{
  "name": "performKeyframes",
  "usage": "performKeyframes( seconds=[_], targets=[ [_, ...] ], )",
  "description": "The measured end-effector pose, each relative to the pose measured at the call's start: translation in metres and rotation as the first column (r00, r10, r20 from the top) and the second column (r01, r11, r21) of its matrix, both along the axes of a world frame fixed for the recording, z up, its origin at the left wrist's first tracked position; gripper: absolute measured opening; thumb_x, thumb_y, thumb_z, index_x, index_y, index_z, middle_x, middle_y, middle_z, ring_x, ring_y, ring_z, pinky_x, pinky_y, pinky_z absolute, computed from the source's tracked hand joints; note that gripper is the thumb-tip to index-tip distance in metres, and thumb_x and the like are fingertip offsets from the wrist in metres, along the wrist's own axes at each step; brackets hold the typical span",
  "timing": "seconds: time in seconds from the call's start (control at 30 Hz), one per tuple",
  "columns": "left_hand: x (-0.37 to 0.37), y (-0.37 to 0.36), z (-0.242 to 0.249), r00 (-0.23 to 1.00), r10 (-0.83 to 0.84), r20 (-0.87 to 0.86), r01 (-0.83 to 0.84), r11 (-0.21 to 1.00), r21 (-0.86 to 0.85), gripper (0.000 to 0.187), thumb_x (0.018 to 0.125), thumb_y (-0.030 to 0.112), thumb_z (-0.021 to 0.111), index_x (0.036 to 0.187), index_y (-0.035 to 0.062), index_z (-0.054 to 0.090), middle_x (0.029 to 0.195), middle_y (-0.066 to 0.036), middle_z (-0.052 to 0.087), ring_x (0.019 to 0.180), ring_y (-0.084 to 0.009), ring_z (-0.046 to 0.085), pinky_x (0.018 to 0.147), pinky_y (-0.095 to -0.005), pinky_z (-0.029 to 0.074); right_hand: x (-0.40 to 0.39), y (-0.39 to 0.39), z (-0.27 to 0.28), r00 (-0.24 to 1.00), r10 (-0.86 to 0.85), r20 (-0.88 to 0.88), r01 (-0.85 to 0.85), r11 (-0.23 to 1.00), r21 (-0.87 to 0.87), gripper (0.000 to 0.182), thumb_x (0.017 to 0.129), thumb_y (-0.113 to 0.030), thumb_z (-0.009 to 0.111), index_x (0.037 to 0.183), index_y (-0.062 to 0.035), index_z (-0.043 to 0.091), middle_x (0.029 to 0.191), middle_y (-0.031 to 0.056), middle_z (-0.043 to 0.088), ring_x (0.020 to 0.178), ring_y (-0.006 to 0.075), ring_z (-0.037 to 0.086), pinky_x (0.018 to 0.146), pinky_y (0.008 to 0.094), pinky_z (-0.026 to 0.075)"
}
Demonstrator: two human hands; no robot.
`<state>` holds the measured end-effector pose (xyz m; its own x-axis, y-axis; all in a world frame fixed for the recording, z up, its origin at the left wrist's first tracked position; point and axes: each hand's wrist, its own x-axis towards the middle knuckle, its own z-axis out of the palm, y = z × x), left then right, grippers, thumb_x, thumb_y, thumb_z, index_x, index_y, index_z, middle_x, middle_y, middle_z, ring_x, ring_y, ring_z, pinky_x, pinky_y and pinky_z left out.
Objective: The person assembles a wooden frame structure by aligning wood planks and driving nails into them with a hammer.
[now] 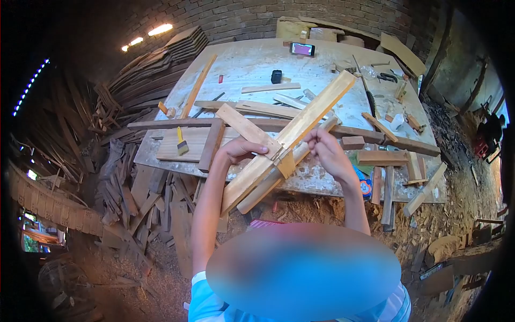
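Note:
A long pale wooden beam [314,110] lies slantwise over the front of the workbench. A shorter wooden board [244,123] crosses it, and the two meet at a cut joint [279,153]. My left hand [244,150] is closed on the shorter board, its thumb on top near the joint. Just right of the joint is my right hand [327,153], raised with its fingers curled together; whatever is between them, if anything, is hidden. Beneath the beam runs another wooden bar [260,190], roughly parallel to it.
The workbench [182,104] holds a yellow-handled brush [182,142], a black tape measure [276,76], a propped phone [302,49] and a blue tape measure [365,188]. A long dark beam [389,138] spans its front. Scrap wood [139,198] is heaped at the left.

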<state>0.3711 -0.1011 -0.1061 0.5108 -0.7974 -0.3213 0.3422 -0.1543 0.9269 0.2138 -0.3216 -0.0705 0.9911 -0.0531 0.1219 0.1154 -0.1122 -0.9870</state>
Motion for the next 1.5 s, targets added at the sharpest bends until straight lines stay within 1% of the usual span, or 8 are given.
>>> performKeyframes(
  seconds=[0.27,0.4,0.5,0.63,1.03,1.23,1.4,1.5],
  targets=[
    [0.001,-0.004,0.005,0.995,-0.03,0.099,0.022,0.996,0.082,0.049,0.064,0.014,0.077,0.106,0.0014,0.055,0.098,-0.009,0.06,0.092,-0.019,0.058,0.078,-0.0318,0.049,0.076,0.006,-0.005,0.89,-0.05,0.453,0.002,0.994,0.107,0.018,0.08,0.01,0.045,0.092,0.0035,0.057,0.104,0.0102,0.048,0.091,0.0144,0.054,0.08,0.0245,0.047],
    [0.001,-0.003,0.008,0.993,-0.021,0.116,0.017,0.999,0.037,0.056,0.062,0.012,0.078,0.11,0.001,0.052,0.103,-0.009,0.059,0.096,-0.0198,0.057,0.084,-0.0308,0.046,0.079,0.007,-0.007,0.934,-0.049,0.355,-0.049,0.964,0.261,0.017,0.083,0.005,0.051,0.099,0.0052,0.057,0.111,0.0123,0.043,0.097,0.0165,0.053,0.088,0.0269,0.047],
    [0.004,-0.001,0.003,0.999,-0.025,0.026,0.025,1.0,0.017,0.06,0.06,0.01,0.078,0.113,0.0004,0.051,0.107,-0.009,0.057,0.102,-0.0204,0.054,0.09,-0.0311,0.042,0.076,0.005,-0.007,0.941,-0.022,0.338,-0.031,0.988,0.151,0.014,0.083,0.003,0.053,0.094,0.0059,0.059,0.112,0.0121,0.043,0.098,0.0169,0.054,0.086,0.0267,0.048],
    [0.004,-0.002,0.001,0.999,0.031,-0.04,-0.03,0.999,0.039,0.066,0.059,0.009,0.078,0.118,0.0,0.049,0.112,-0.01,0.056,0.107,-0.0208,0.051,0.094,-0.032,0.038,0.075,-0.001,-0.002,0.983,0.104,0.148,-0.139,0.958,0.251,0.013,0.079,0.002,0.06,0.092,0.0045,0.061,0.092,0.0091,0.06,0.083,0.012,0.058,0.077,0.0227,0.049],
    [-0.005,-0.01,0.019,1.0,0.017,-0.006,-0.017,0.995,0.097,0.065,0.056,0.004,0.078,0.115,-0.0005,0.05,0.108,-0.009,0.058,0.102,-0.0211,0.054,0.091,-0.0315,0.041,0.071,0.005,0.007,0.978,0.113,0.174,-0.141,0.978,0.156,0.011,0.075,0.0,0.064,0.086,0.0037,0.064,0.083,0.0055,0.064,0.075,0.0091,0.059,0.07,0.0214,0.048],
    [-0.012,-0.012,0.025,0.993,0.097,-0.063,-0.088,0.988,0.128,0.062,0.057,0.001,0.076,0.114,-0.0022,0.05,0.105,-0.011,0.058,0.097,-0.0216,0.057,0.085,-0.0323,0.045,0.069,0.007,0.011,0.954,0.257,0.154,-0.252,0.966,-0.052,0.011,0.073,-0.001,0.066,0.084,0.0008,0.065,0.074,0.005,0.064,0.069,0.0086,0.059,0.062,0.0227,0.047],
    [-0.014,-0.012,0.027,0.98,0.113,-0.164,-0.088,0.985,0.148,0.066,0.058,-0.002,0.072,0.119,-0.0033,0.045,0.109,-0.012,0.056,0.103,-0.0229,0.054,0.089,-0.0331,0.044,0.07,0.011,0.001,0.901,0.282,0.329,-0.178,0.933,-0.312,0.011,0.071,0.0,0.065,0.081,0.0009,0.063,0.073,0.0092,0.063,0.066,0.0161,0.061,0.06,0.0263,0.047],
    [-0.014,-0.011,0.022,0.991,0.101,-0.088,-0.091,0.99,0.108,0.051,0.062,0.003,0.074,0.108,-0.0019,0.053,0.1,-0.01,0.06,0.091,-0.0198,0.059,0.079,-0.032,0.05,0.072,0.01,-0.005,0.853,0.306,0.423,-0.141,0.915,-0.377,0.011,0.069,0.001,0.064,0.079,0.0006,0.062,0.075,0.0101,0.063,0.069,0.0218,0.061,0.062,0.0289,0.048]
  ],
)
